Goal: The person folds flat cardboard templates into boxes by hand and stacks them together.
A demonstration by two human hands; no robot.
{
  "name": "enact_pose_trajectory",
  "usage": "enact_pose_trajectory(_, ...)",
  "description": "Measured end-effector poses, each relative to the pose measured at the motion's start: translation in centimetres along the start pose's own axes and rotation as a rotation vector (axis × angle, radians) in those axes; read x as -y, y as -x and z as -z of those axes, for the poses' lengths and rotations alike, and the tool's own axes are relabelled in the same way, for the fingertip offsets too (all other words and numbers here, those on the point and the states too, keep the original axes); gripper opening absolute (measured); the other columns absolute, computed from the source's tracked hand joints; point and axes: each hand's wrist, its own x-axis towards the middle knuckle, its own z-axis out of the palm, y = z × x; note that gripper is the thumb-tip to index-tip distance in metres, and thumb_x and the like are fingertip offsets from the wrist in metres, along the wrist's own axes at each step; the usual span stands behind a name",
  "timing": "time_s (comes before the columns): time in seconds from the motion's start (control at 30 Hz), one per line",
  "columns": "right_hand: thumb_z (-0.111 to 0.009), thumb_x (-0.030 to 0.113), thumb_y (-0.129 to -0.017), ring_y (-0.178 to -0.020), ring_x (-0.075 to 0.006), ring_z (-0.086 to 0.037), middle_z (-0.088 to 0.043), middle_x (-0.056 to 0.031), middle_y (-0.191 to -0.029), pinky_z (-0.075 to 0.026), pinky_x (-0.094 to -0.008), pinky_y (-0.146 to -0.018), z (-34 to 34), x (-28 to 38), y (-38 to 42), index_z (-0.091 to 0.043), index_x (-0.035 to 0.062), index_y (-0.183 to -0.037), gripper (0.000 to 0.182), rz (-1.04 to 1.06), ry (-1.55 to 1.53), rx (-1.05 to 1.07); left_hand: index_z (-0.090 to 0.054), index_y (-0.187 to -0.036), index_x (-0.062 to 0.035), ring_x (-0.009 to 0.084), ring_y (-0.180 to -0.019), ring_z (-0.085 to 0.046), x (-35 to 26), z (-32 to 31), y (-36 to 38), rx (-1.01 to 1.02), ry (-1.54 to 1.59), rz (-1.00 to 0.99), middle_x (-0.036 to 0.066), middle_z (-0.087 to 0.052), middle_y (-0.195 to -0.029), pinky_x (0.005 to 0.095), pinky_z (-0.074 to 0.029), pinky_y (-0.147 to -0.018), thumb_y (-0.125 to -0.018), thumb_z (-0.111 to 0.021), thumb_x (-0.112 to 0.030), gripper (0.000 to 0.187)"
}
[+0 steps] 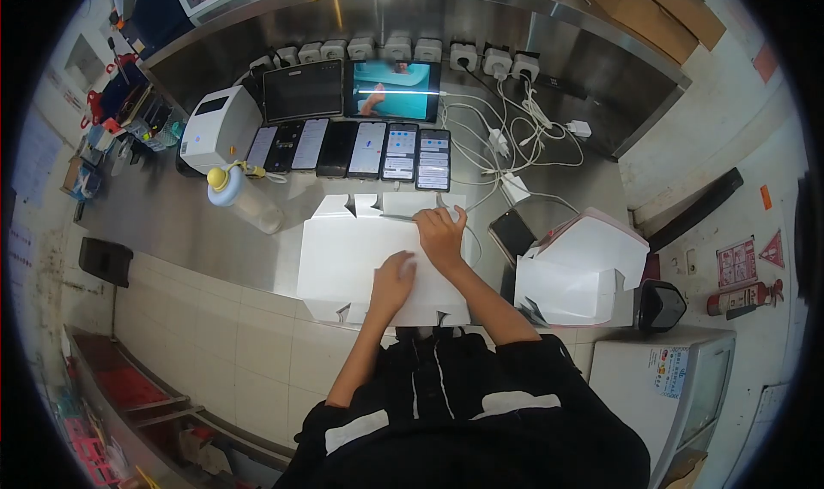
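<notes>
A flat white cardboard box blank (pixel 343 249) with notched flaps lies on the steel counter in front of me. My right hand (pixel 441 236) is at its far edge toward the right, fingers bent and closed on a flap there. Over the middle of the blank rests my left hand (pixel 394 285), its fingers slightly blurred and apart, with nothing visible in them. To the right sits a partly folded white box (pixel 571 270). A dark phone (pixel 512 234) lies between it and the blank.
Several phones (pixel 369 150) line the counter beyond the blank, with two tablets (pixel 392 91) behind them. White charging cables (pixel 515 129) tangle at the right. A label printer (pixel 221 129) and a yellow-capped bottle (pixel 249 202) stand left. A white chest freezer (pixel 644 377) is at lower right.
</notes>
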Motion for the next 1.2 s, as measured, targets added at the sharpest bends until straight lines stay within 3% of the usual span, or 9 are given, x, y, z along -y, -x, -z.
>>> enact_pose_trajectory(0.07, -0.059, 0.012, -0.070, -0.089, -0.0155, -0.052, -0.059, 0.0065, -0.088, -0.025, -0.0490, -0.088, 1.3, 0.6, -0.6, -0.061, 0.0160, -0.087, 0.018, -0.004, -0.071, 0.033, -0.041, -0.127, -0.0092, 0.0217, -0.119, -0.039, -1.4, 0.9, -0.6, 0.047, 0.490, 0.009, 0.012, -0.037, -0.133, 0.0477, -0.031, -0.095, -0.086, -0.048, -0.034, 0.048)
enact_pose_trajectory(0.13, -0.061, 0.014, -0.069, -0.083, -0.0140, -0.053, -0.060, 0.0068, -0.086, -0.025, -0.0474, -0.088, 4.4, 2.1, -0.7, -0.061, 0.0162, -0.084, 0.016, 0.138, -0.139, -0.102, -0.038, -0.125, -0.0060, 0.0189, -0.106, -0.047, -5.6, 1.9, 0.3, -0.102, 1.267, 0.286, 0.009, -0.045, -0.122, 0.0371, -0.040, -0.086, -0.088, -0.048, -0.036, 0.048)
enact_pose_trajectory(0.3, -0.060, 0.008, -0.064, -0.094, -0.0167, -0.053, -0.061, -0.0007, -0.092, -0.023, -0.0483, -0.093, 11.5, 5.5, -1.2, -0.062, 0.0108, -0.092, 0.028, 0.248, -0.205, -0.307, -0.040, -0.112, -0.0042, 0.0167, -0.099, -0.052, -9.8, 1.5, 1.3, -0.424, 1.398, -0.141, 0.008, -0.048, -0.110, 0.0324, -0.048, -0.083, -0.091, -0.043, -0.007, 0.021)
enact_pose_trajectory(0.4, -0.050, -0.005, -0.065, -0.099, -0.0245, -0.054, -0.061, -0.0091, -0.096, -0.033, -0.0413, -0.091, 13.7, 6.1, -2.6, -0.062, 0.0047, -0.090, 0.029, -0.463, -0.626, -0.870, -0.039, -0.114, -0.0046, 0.0168, -0.099, -0.053, -11.8, 1.4, 3.2, -0.368, 1.330, -0.195, 0.009, -0.048, -0.112, 0.0339, -0.047, -0.085, -0.092, -0.042, -0.012, 0.023)
enact_pose_trajectory(0.47, -0.046, -0.009, -0.064, -0.098, -0.0289, -0.053, -0.057, -0.0130, -0.104, -0.041, -0.0374, -0.085, 14.4, 3.8, -1.4, -0.061, -0.0001, -0.093, 0.034, -0.101, -0.599, -0.297, -0.038, -0.116, -0.0044, 0.0169, -0.099, -0.053, -13.6, 0.8, 4.2, -0.418, 1.263, -0.164, 0.009, -0.048, -0.113, 0.0341, -0.047, -0.086, -0.093, -0.042, -0.014, 0.025)
enact_pose_trajectory(0.6, -0.057, 0.000, -0.064, -0.086, -0.0245, -0.057, -0.060, -0.0094, -0.093, -0.045, -0.0338, -0.078, 15.4, 3.2, -2.3, -0.063, 0.0040, -0.099, 0.036, 0.286, -0.386, -0.142, -0.036, -0.119, -0.0036, 0.0184, -0.101, -0.053, -14.3, 1.8, 5.1, -0.412, 1.097, -0.208, 0.011, -0.048, -0.115, 0.0338, -0.047, -0.086, -0.094, -0.040, -0.020, 0.030)
enact_pose_trajectory(0.93, -0.061, 0.006, -0.066, -0.082, -0.0189, -0.058, -0.064, -0.0019, -0.091, -0.042, -0.0302, -0.070, 14.7, 5.6, -1.2, -0.066, 0.0081, -0.094, 0.028, 0.034, -0.381, -0.359, -0.037, -0.119, -0.0015, 0.0166, -0.098, -0.054, -14.8, 0.7, 5.4, -0.295, 1.057, -0.141, 0.012, -0.051, -0.110, 0.0281, -0.047, -0.081, -0.093, -0.040, -0.016, 0.029)
enact_pose_trajectory(1.1, -0.063, 0.011, -0.072, -0.082, -0.0179, -0.059, -0.065, -0.0047, -0.094, -0.042, -0.0311, -0.067, 19.0, 4.4, -2.7, -0.066, 0.0070, -0.091, 0.020, 0.165, -0.544, -0.021, -0.026, -0.128, -0.0035, 0.0173, -0.102, -0.051, -15.0, 2.9, 6.3, -0.173, 0.913, -0.303, 0.012, -0.048, -0.114, 0.0306, -0.046, -0.083, -0.092, -0.043, -0.013, 0.041)
enact_pose_trajectory(1.2, -0.062, 0.012, -0.075, -0.090, -0.0260, -0.058, -0.061, -0.0096, -0.102, -0.044, -0.0338, -0.073, 23.5, 4.6, -5.9, -0.061, 0.0081, -0.102, 0.028, -0.051, -0.619, -0.021, -0.019, -0.131, -0.0056, 0.0157, -0.097, -0.053, -15.7, 5.0, 7.6, -0.114, 0.987, -0.288, 0.012, -0.048, -0.114, 0.0306, -0.046, -0.080, -0.091, -0.045, -0.014, 0.049)
